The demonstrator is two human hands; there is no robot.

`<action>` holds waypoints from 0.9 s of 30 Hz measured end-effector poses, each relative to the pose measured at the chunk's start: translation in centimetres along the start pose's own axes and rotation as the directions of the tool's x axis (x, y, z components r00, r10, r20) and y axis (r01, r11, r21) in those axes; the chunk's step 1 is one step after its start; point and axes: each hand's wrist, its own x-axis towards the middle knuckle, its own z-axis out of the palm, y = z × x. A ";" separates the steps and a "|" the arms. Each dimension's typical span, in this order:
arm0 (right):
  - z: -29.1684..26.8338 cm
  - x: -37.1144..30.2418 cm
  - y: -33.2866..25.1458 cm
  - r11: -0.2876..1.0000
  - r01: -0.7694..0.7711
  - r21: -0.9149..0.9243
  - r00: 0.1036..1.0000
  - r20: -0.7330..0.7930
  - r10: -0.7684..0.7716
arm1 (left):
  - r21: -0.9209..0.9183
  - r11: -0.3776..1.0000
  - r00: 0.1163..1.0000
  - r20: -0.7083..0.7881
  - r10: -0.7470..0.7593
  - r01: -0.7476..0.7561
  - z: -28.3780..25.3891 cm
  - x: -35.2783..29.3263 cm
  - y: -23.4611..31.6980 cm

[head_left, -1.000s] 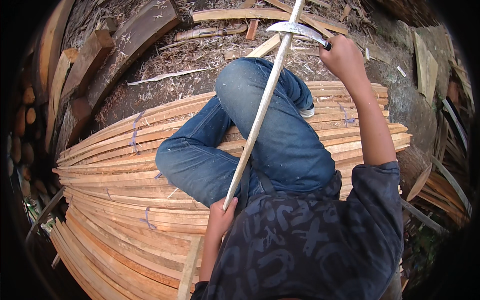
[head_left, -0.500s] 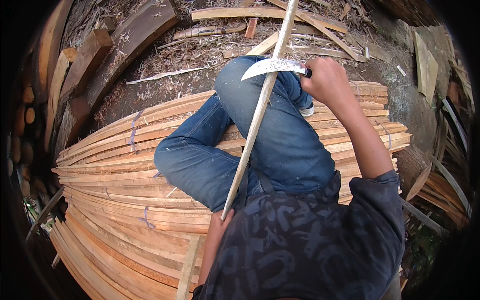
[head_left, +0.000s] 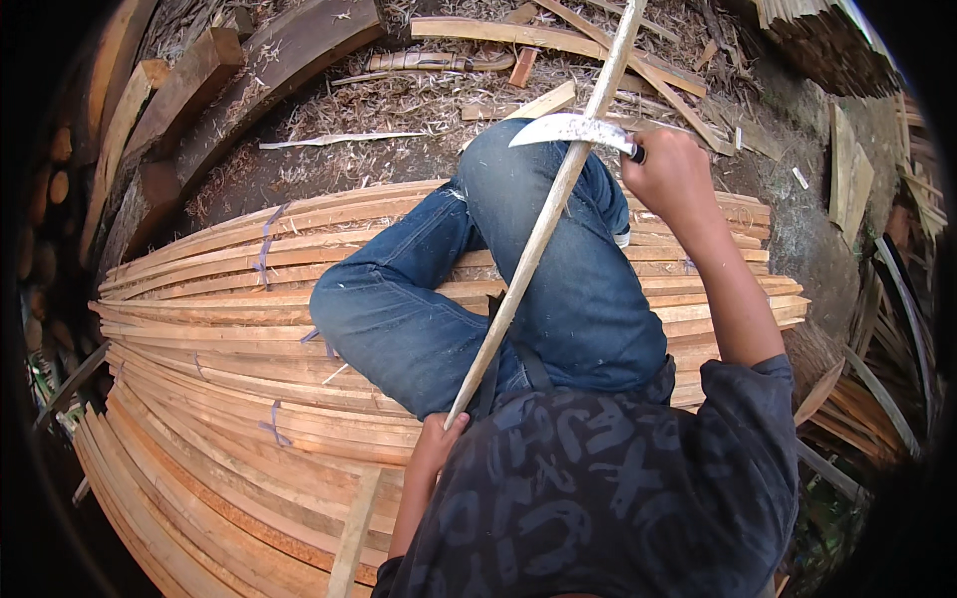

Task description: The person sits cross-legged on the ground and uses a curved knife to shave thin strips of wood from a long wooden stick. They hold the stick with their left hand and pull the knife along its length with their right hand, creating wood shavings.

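Close to my body, my left hand [head_left: 437,439] is wrapped round the lower end of a long pale wooden stick [head_left: 538,249]. The stick slants up and away to the right, passing over my raised knee and beyond the top of the picture. In my closed right hand [head_left: 670,171] is the dark handle of a knife [head_left: 570,131] with a broad, curved, speckled blade. That blade points left and crosses the stick just above the knee, apparently touching it. Most of the knife handle is hidden by my fingers.
I sit on tied bundles of sawn wooden strips [head_left: 229,329]. Thick timber beams [head_left: 279,80] lie at the far left. Shavings [head_left: 389,149] cover the ground ahead, with a sheathed tool [head_left: 429,62] among them. Scrap boards [head_left: 847,179] lie at the right.
The view has shifted slightly, so the knife, stick and right hand appear a little further right. Both hands keep their hold, and the blade still crosses the stick near the knee.
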 end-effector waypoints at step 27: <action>1.6 5.4 2.9 0.983 -0.161 -0.082 0.979 -0.136 0.149 | 0.057 0.998 0.999 0.038 -0.026 0.024 -0.8 1.7 0.6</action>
